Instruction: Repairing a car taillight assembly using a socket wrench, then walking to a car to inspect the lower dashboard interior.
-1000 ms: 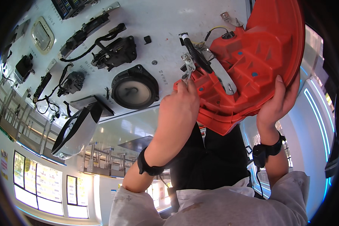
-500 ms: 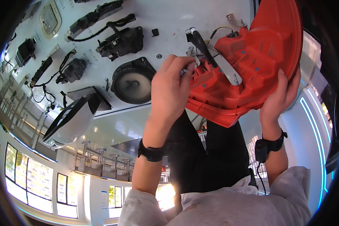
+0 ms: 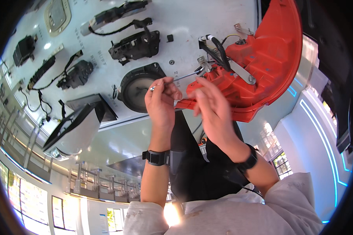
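My left hand (image 3: 161,100) is closed in a pinch on a small shiny metal piece (image 3: 152,89), too small to name, in front of the round speaker (image 3: 139,89). A thin bluish-grey rod or wire (image 3: 188,75) runs from near its fingers to a metal bracket (image 3: 203,64) on the red lamp housing (image 3: 276,64). My right hand (image 3: 215,111) is off the housing's right rim, before its lower left part, fingers loosely apart and slightly blurred. I see nothing in it. A black corrugated hose (image 3: 220,51) and a flat metal strap (image 3: 243,73) are on the housing.
The white panel (image 3: 184,35) carries a black lock unit (image 3: 135,47), a black handle part (image 3: 117,13), a smaller black latch with cable (image 3: 76,73) and a lamp with a cream frame (image 3: 57,15). A white-and-black mirror (image 3: 76,131) juts from the panel's lower edge.
My right hand has left the housing's right rim and swung left beside my left hand. The left hand has drawn back from the bracket, down and left, with the small metal piece. The view has shifted.
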The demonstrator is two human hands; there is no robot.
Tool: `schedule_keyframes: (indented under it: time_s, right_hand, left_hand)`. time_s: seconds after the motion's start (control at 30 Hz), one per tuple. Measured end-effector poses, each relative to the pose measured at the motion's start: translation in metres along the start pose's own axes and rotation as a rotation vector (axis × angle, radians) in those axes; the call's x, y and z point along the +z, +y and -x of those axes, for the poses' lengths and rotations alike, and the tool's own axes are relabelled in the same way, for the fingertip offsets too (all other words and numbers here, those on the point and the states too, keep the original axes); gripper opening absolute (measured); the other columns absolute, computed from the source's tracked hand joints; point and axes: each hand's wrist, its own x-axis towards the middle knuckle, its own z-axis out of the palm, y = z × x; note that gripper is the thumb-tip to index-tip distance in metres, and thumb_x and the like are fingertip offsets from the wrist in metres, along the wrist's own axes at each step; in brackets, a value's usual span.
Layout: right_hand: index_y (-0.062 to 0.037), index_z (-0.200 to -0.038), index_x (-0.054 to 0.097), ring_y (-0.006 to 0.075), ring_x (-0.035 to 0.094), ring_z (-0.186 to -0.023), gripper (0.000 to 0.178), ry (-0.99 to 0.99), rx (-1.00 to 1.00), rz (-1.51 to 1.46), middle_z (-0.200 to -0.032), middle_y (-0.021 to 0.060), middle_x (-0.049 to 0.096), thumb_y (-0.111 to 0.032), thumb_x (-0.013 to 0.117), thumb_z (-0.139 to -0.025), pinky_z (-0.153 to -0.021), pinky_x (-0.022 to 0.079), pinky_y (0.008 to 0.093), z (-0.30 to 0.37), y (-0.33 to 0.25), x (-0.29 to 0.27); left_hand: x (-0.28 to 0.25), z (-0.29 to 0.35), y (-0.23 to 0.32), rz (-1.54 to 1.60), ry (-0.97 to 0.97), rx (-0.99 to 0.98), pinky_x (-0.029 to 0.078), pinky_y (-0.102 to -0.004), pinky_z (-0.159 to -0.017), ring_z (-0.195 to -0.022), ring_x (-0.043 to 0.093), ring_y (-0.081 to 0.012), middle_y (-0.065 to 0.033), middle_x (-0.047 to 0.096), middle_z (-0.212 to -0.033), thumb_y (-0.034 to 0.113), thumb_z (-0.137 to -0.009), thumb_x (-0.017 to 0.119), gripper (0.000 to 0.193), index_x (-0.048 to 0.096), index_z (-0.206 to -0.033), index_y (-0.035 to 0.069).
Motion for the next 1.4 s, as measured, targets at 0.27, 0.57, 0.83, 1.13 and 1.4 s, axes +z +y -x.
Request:
schedule_keyframes:
  time_s: [0.27, 0.57, 0.83, 1.13, 1.4]
  right_hand:
    - [0.0015, -0.091, 0.057, 0.0056, 0.045, -0.051, 0.035, 0.129, 0.237, -0.404, -0.066, 0.0023, 0.055, -0.030, 0.045, -0.100, -0.046, 0.033, 0.0205, -0.065, 0.059, 0.020]
    - [0.0037, -0.084, 0.058, 0.0205, 0.059, -0.059, 0.032, 0.187, 0.030, -0.148, -0.064, 0.0126, 0.060, -0.026, 0.054, -0.095, -0.056, 0.044, 0.0341, -0.056, 0.057, 0.008]
    - [0.0007, -0.110, 0.053, 0.0273, 0.059, -0.066, 0.027, 0.103, -0.294, 0.027, -0.086, 0.0100, 0.060, -0.007, 0.056, -0.084, -0.057, 0.045, 0.0379, 0.001, 0.002, -0.030]
    - [-0.0067, -0.087, 0.063, 0.0237, 0.063, -0.081, 0.025, 0.354, -0.915, 0.467, -0.089, 0.0050, 0.064, -0.001, 0.059, -0.064, -0.069, 0.046, 0.0341, 0.036, -0.011, -0.116]
    - [-0.0100, -0.081, 0.063, 0.0187, 0.063, -0.076, 0.016, 0.524, -1.046, 0.664, -0.083, 0.0029, 0.066, -0.009, 0.051, -0.071, -0.088, 0.042, 0.0345, -0.004, 0.023, -0.124]
  left_hand:
    - [-0.020, -0.016, 0.001, -0.051, -0.024, -0.302, 0.040, -0.0302, -0.064, -0.070, 0.050, -0.0161, -0.0052, 0.055, -0.084, 0.021, -0.094, 0.049, 0.024, 0.058, -0.100, 0.001]
    - [0.025, -0.020, 0.010, -1.692, -0.564, 0.334, 0.047, -0.0294, -0.074, -0.085, 0.063, -0.0263, -0.0151, 0.063, -0.097, 0.010, -0.089, 0.056, 0.029, 0.055, -0.116, 0.001]
    - [0.033, -0.033, 0.019, -1.654, -0.471, 0.052, 0.043, -0.0267, -0.059, -0.060, 0.051, -0.0138, -0.0092, 0.058, -0.069, 0.012, -0.091, 0.056, 0.033, 0.057, -0.123, 0.002]
    - [0.057, -0.051, -0.020, -1.680, -0.597, 0.092, 0.045, -0.0320, -0.062, -0.065, 0.055, -0.0235, -0.0138, 0.057, -0.076, 0.000, -0.088, 0.053, 0.028, 0.063, -0.113, 0.003]
    - [0.048, -0.062, -0.034, -1.583, -0.557, 0.205, 0.044, -0.0301, -0.062, -0.066, 0.056, -0.0197, -0.0110, 0.059, -0.081, -0.003, -0.087, 0.053, 0.030, 0.065, -0.112, 0.007]
